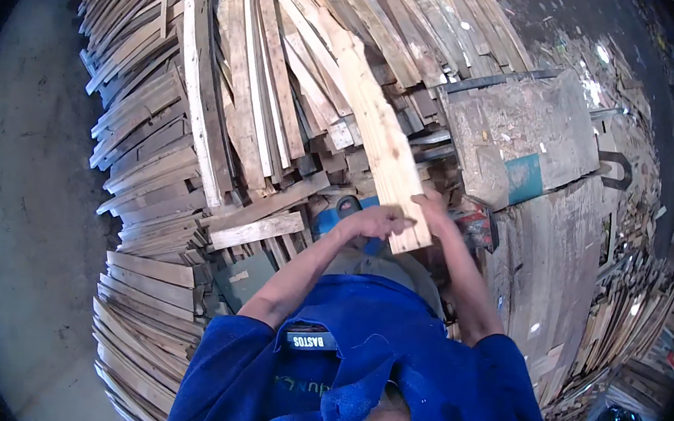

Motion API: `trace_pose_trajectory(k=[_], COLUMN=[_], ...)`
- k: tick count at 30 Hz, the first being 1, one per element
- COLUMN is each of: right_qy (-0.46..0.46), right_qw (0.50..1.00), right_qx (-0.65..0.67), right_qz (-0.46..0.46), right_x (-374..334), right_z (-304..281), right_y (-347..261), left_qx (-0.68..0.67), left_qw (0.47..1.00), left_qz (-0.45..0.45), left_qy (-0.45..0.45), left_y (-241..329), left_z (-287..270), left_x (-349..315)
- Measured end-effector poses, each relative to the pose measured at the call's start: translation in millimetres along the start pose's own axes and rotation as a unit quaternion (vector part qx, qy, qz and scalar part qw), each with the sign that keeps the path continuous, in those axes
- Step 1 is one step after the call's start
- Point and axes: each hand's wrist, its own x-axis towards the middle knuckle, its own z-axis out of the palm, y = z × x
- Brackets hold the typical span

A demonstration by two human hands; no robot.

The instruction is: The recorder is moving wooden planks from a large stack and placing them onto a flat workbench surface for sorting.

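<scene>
A long pale wooden plank [384, 146] slants away from me, its near end just in front of my body. My left hand [380, 221] is at the plank's left edge near that end, with its fingers over the top face. My right hand [432, 209] grips the opposite edge a little farther up, thumb side on the wood. The undersides of both hands are hidden. The plank's far end lies among other boards. A blue thing with a dark rounded handle [347, 205] sits just beyond my left hand.
Piled boards [240, 79] fill the left and the far side. To the right stands a worn, dusty bench top [524, 123] with a teal patch [523, 178]. A red and black object [477, 226] lies beside my right forearm. Bare floor [23, 180] runs along the far left.
</scene>
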Motion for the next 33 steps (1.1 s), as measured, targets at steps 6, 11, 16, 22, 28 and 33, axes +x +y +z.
trace_pose_trajectory(k=[6,11,16,22,28,33], right_qy=[0.116,0.233,0.239,0.195,0.126,0.175], right_qw=[0.974,0.918,0.932,0.962,0.983,0.975], right_qx=[-0.189,-0.317,-0.273,-0.189,-0.113,-0.117], right_qz=[0.054,0.056,-0.005,-0.010,-0.070,-0.078], right_x=[-63.0,-93.9,-107.2,-202.4,-275.2,-359.0], right_z=[-47.4,-19.9,-18.6,-78.6,-144.5,-215.0], right_y=[29.3,-10.0,-6.3,20.4,49.8,138.2], left_qx=[-0.072,-0.067,-0.007,0.143,0.476,0.552], left_qw=[0.980,0.956,0.962,0.931,0.836,0.812], left_qz=[-0.061,-0.078,-0.024,0.201,0.271,-0.111], left_qy=[0.177,0.274,0.271,0.268,0.027,-0.154], left_y=[-80.1,-100.6,-68.9,66.0,185.2,237.9], left_z=[-29.3,-44.2,-62.5,-47.3,-27.2,95.3], left_x=[-3.4,-17.2,-18.4,13.9,65.1,99.3])
